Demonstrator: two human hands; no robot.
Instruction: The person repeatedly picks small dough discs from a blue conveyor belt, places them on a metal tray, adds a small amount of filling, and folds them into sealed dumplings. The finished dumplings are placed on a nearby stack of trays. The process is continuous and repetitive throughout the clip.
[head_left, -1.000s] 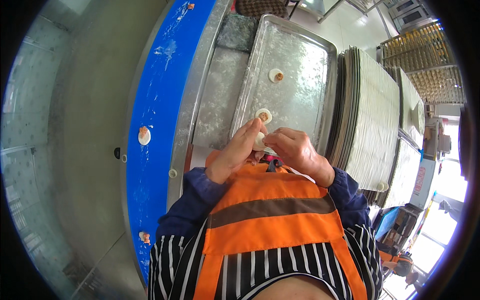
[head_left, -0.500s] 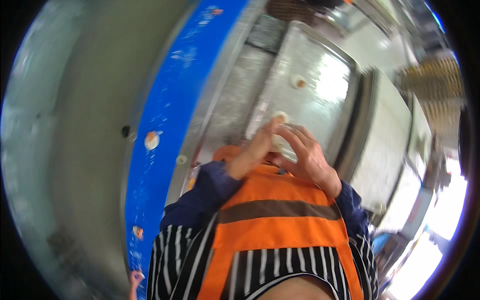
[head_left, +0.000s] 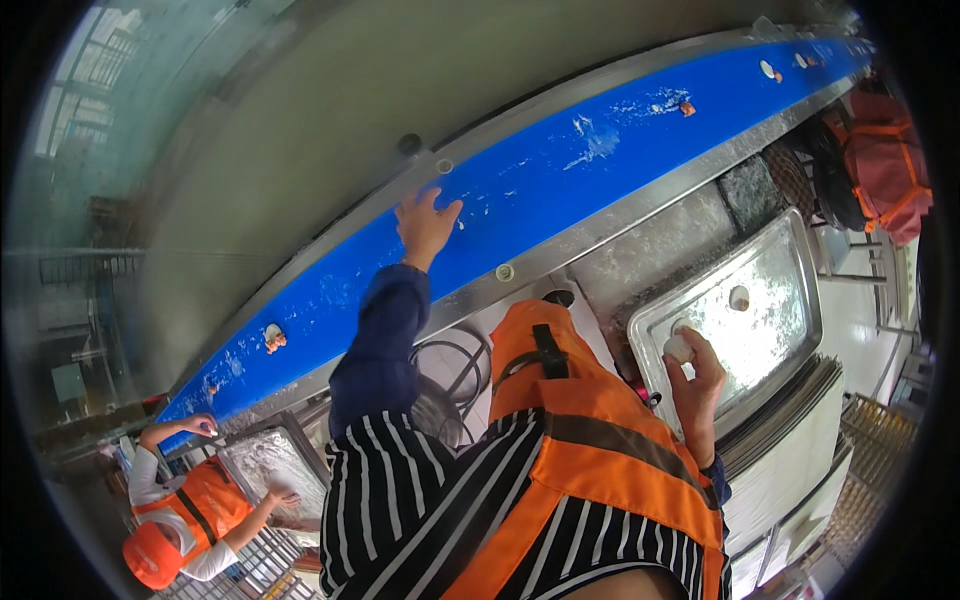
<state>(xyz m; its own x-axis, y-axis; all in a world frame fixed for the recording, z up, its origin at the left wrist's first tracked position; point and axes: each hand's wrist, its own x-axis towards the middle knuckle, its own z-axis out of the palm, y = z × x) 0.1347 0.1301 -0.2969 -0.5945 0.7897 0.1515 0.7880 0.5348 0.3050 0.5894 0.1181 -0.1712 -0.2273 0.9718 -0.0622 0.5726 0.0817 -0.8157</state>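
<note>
My left hand [head_left: 427, 228] reaches over the blue conveyor belt [head_left: 530, 205], its fingers spread and holding nothing. In my right hand [head_left: 700, 385], between thumb and fingers, is a round white dough ball [head_left: 678, 348]. That hand is at the near left edge of a floured metal tray [head_left: 655, 385] on my right. A second dough ball [head_left: 739, 298] sits on the tray, apart from my hand. Down the belt to the left lies a dough piece with orange-brown filling [head_left: 275, 338]. An orange-brown lump of filling [head_left: 687, 108] lies farther right on the belt.
Stacked trays [head_left: 785, 425] stand beside the floured tray. At lower left a co-worker in an orange cap [head_left: 153, 556] works over another tray [head_left: 285, 455]. Another person in reddish clothing [head_left: 885, 165] stands at far right. More dough pieces [head_left: 768, 70] lie on the belt's far right.
My hands, together over the tray before, are now apart: the left has gone out over the belt, the right holds a dough ball beside the tray. The whole view has turned.
</note>
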